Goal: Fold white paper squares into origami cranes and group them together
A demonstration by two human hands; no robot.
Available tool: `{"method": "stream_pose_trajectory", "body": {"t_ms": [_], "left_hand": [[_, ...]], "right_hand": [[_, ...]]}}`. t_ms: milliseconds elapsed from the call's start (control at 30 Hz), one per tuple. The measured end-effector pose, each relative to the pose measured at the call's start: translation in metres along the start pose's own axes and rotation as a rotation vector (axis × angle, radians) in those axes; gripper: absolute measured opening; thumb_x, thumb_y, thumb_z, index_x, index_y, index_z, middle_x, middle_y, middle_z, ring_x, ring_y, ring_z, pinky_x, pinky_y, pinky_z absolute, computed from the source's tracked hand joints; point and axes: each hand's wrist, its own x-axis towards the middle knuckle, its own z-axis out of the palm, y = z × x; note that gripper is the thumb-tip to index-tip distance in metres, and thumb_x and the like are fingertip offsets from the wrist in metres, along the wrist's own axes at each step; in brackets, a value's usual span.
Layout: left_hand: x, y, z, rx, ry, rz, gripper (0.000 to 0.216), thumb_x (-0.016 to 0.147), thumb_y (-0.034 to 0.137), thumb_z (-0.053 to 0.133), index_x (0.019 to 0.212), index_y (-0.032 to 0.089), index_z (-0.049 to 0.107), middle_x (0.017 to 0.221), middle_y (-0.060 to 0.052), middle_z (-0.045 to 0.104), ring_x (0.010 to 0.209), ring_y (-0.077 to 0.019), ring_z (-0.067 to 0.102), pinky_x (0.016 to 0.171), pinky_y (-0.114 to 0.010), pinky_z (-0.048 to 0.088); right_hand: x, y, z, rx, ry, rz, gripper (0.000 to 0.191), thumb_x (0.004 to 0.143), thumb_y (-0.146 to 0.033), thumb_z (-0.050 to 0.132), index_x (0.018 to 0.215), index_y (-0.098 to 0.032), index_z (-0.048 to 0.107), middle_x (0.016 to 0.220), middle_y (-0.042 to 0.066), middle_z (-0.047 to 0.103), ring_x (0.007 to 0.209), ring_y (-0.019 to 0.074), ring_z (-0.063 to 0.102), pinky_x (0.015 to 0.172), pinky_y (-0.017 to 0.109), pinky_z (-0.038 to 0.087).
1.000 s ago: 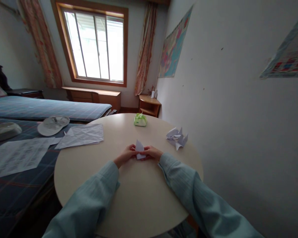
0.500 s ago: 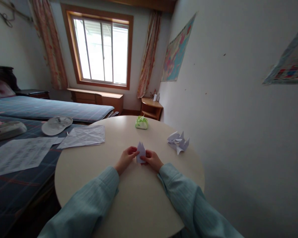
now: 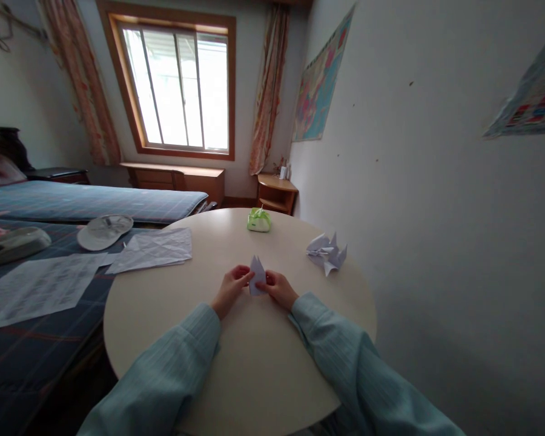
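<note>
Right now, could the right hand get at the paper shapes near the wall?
Likely yes: the right hand holds the small folded paper, so its grip is busy, but nothing visible blocks the way to the paper shapes.

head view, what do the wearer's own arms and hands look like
The left sleeve and right sleeve are long, light blue-green and faintly striped, creased in places, with loose cuffs. The left hand and right hand are bare, without gloves.

bright wood-framed window [image 3: 177,88] | patterned curtains [image 3: 269,91] either side | white wall [image 3: 436,242] with map [image 3: 321,85] | wooden desk [image 3: 209,180] below window
</note>
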Motion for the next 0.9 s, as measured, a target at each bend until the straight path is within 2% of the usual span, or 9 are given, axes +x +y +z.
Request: {"method": "stream_pose_trajectory", "body": {"t_ms": [167,367,467,600,700,800,900], "left_hand": [[0.0005,-0.0016,-0.0002,0.040,0.013,0.016,0.036,0.054,0.041,0.068,0.073,0.014,0.056,0.072,-0.002,0.061,0.066,-0.0122,0.056,0.062,-0.025,0.043],[0.0016,-0.0041,-0.0010,0.038,0.013,0.028,0.034,0.056,0.039,0.068,0.076,0.014,0.055,0.072,-0.002,0.061,0.065,-0.0112,0.056,0.060,-0.023,0.041],[0.0014,-0.0044,-0.0016,0.017,0.007,0.026,0.036,0.056,0.039,0.067,0.080,0.015,0.055,0.073,-0.002,0.062,0.064,-0.0116,0.056,0.058,-0.023,0.040],[-0.0008,-0.0016,-0.0022,-0.005,-0.006,0.056,0.040,0.057,0.039,0.067,0.088,0.016,0.054,0.071,-0.001,0.063,0.064,-0.0120,0.056,0.058,-0.023,0.039],[-0.0025,0.0010,-0.0026,0.000,0.014,0.076,0.045,0.056,0.035,0.069,0.093,0.016,0.054,0.064,0.002,0.061,0.061,-0.0108,0.055,0.057,-0.022,0.038],[-0.0034,0.0022,-0.0023,-0.020,0.019,0.038,0.047,0.053,0.033,0.072,0.093,0.014,0.055,0.062,0.002,0.059,0.059,-0.0099,0.053,0.055,-0.021,0.038],[-0.0042,0.0031,-0.0010,-0.074,-0.061,-0.032,0.047,0.052,0.035,0.073,0.090,0.012,0.058,0.067,-0.001,0.061,0.063,-0.0113,0.055,0.058,-0.022,0.040]], "right_hand": [[0.0006,0.0003,-0.0004,-0.013,-0.001,0.008,0.030,0.057,-0.039,0.066,0.072,-0.016,0.053,0.069,0.000,0.062,0.066,0.0157,0.058,0.067,0.031,0.047],[0.0001,0.0000,0.0001,-0.012,-0.020,-0.010,0.030,0.059,-0.039,0.065,0.074,-0.016,0.053,0.069,-0.001,0.061,0.066,0.0145,0.057,0.066,0.029,0.046],[-0.0005,-0.0004,0.0006,-0.021,-0.029,-0.004,0.031,0.059,-0.040,0.065,0.074,-0.016,0.052,0.065,-0.002,0.060,0.056,0.0113,0.055,0.055,0.024,0.044],[-0.0021,-0.0034,0.0002,-0.049,-0.059,0.035,0.033,0.064,-0.045,0.059,0.075,-0.014,0.052,0.051,-0.005,0.052,0.035,0.0062,0.041,0.035,0.019,0.031],[-0.0030,-0.0055,-0.0006,-0.047,-0.067,0.021,0.033,0.068,-0.047,0.055,0.071,-0.014,0.051,0.045,-0.006,0.047,0.032,0.0060,0.040,0.033,0.018,0.027],[-0.0034,-0.0069,-0.0006,-0.035,-0.071,0.023,0.032,0.066,-0.046,0.058,0.069,-0.015,0.051,0.042,-0.007,0.044,0.031,0.0056,0.038,0.032,0.019,0.025],[-0.0036,-0.0087,0.0010,0.029,-0.097,0.041,0.034,0.062,-0.046,0.061,0.068,-0.014,0.051,0.042,-0.008,0.044,0.030,0.0048,0.036,0.031,0.019,0.023]]}}
